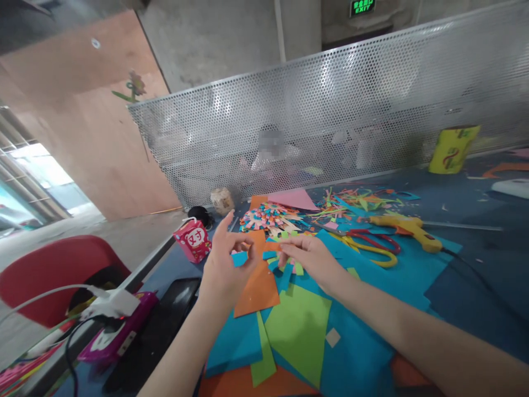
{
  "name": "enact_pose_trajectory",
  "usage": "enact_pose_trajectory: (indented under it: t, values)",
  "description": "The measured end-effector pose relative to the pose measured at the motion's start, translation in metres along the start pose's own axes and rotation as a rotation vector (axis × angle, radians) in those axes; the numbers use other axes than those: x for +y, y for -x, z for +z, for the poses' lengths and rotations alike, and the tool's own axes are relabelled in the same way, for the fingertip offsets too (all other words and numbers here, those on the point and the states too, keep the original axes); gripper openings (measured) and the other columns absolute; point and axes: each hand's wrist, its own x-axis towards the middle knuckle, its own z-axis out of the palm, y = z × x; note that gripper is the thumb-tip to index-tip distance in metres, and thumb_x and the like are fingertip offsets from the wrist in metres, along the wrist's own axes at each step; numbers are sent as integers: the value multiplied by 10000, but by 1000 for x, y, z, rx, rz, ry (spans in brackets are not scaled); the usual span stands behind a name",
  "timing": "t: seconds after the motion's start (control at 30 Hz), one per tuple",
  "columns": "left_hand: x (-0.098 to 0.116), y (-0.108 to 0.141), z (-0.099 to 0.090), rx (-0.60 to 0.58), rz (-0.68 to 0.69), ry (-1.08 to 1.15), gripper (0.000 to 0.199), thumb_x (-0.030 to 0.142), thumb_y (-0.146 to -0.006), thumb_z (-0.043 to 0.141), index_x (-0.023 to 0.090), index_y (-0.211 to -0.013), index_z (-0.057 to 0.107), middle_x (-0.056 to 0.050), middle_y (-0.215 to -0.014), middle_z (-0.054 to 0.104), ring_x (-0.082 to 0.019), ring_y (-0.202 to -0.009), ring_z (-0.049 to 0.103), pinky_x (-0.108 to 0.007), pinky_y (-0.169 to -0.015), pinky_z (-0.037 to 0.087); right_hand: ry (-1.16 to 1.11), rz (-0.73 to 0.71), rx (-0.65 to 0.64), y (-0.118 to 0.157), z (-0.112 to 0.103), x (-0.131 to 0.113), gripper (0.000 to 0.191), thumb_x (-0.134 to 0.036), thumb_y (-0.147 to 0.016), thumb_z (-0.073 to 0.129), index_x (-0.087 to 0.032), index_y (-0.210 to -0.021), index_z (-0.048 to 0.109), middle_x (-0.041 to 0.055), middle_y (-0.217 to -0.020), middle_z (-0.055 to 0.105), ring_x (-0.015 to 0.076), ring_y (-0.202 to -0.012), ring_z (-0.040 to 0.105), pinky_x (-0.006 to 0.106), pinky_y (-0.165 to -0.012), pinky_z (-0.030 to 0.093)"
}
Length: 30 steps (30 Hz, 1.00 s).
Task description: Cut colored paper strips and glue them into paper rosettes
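Observation:
My left hand (229, 262) is raised over the paper sheets, index finger and thumb curled together in a pinch. Whether anything sits between those fingertips cannot be made out. A short orange paper strip (271, 246) is pinched in the fingers of my right hand (309, 256), its end pointing toward my left hand. Small blue and green paper strips (286, 278) show just below my right fingers. Under both hands lie an orange sheet (258, 298), a light green sheet (301, 325) and blue sheets (359, 353).
Behind my hands is a pile of multicoloured rolled paper pieces (268, 216). Scissors with yellow handles (372, 255), red-handled scissors (382, 237) and a yellow glue gun (407, 225) lie right. A perforated metal screen (231, 132) borders the table; a person sits beyond. A power strip (118, 336) lies left.

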Motion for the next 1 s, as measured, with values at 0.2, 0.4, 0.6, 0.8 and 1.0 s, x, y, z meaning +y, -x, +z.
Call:
enact_pose_trajectory:
  t: [0.2,0.4,0.6,0.8,1.0]
  values:
    - [6,0,0,-80,-227,196,528,174,-705,580,196,-1206,416,22,-750,640,-114,-640,621,-270,-653,536,28,-51,16,-3,-2,4,197,-284,-767,515,-169,-829,663,25,-688,671,132,-640,619,282,-635,474]
    - [8,-4,0,-106,-410,514,584,222,-696,606,143,-1235,395,8,-710,619,-132,-650,616,-270,-572,558,213,-214,68,2,-4,4,258,-345,-773,543,-209,-948,674,40,-859,694,182,-805,623,324,-729,474]
    - [8,-4,-2,-54,-409,527,425,233,-699,630,174,-1101,506,29,-678,599,-118,-627,610,-261,-580,558,252,-296,75,7,-2,-1,220,-337,-790,523,-237,-908,678,32,-893,689,191,-858,616,297,-669,492]
    - [6,2,1,-71,-224,367,388,178,-761,563,194,-1141,490,-3,-818,663,-111,-693,642,-234,-629,552,176,-253,78,6,-1,1,217,-198,-723,584,-224,-925,659,27,-910,680,164,-831,620,283,-702,501]
    - [5,6,3,-86,-94,244,453,143,-763,562,206,-1198,453,3,-875,689,-106,-709,654,-237,-665,552,123,-235,78,4,-1,4,285,-208,-733,573,-218,-1012,629,32,-934,676,159,-846,630,265,-655,512]
